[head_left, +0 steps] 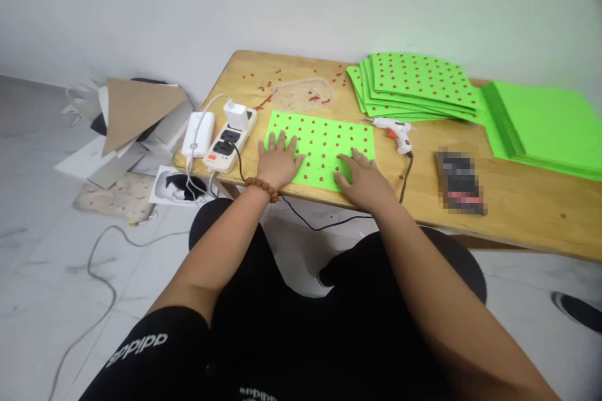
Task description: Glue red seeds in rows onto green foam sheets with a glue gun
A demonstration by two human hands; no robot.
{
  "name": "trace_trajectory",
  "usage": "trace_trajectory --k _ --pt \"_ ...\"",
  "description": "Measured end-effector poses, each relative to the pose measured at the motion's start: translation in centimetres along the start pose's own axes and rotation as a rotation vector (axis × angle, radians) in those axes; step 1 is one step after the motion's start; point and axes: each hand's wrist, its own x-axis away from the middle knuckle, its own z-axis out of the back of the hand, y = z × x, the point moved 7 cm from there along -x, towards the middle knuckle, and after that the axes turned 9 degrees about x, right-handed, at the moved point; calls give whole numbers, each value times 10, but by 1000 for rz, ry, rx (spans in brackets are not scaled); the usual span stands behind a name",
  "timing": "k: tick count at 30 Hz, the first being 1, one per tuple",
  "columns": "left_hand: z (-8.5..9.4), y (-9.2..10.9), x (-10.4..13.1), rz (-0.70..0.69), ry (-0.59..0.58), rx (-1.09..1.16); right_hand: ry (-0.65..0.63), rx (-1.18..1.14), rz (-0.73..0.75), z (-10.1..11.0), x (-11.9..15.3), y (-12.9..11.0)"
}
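Note:
A bright green sheet (316, 145) dotted with rows of small red-brown spots lies flat at the front edge of the wooden table. My left hand (277, 163) rests on its left side with the fingers spread. On the sheet's right side lies my right hand (365, 180), fingers also apart and holding nothing. Just right of the sheet is a white glue gun (397, 133) with an orange trigger, its black cord running down over the table edge.
Dotted green sheets (418, 84) are stacked at the back; a plain green stack (555, 125) stands at the right. A power strip (230, 141), white power bank (198, 133), clear plastic tray (301, 93) with red bits and blurred dark object (458, 182) share the table (527, 200).

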Motion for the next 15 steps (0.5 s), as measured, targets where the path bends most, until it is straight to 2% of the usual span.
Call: trace_trajectory --k 3,6,8,11,15 --pt "3 13 11 8 72 -26 105 -19 4 1 2 -6" --pt "14 19 16 -7 189 -34 68 4 25 -7 2 -10" --pt "22 12 13 -3 237 13 21 40 15 -13 1 -10" --pt "31 -4 1 -7 273 188 17 67 10 -16 0 -9" --pt "43 -21 -14 -32 351 594 43 55 4 -14 0 -11"
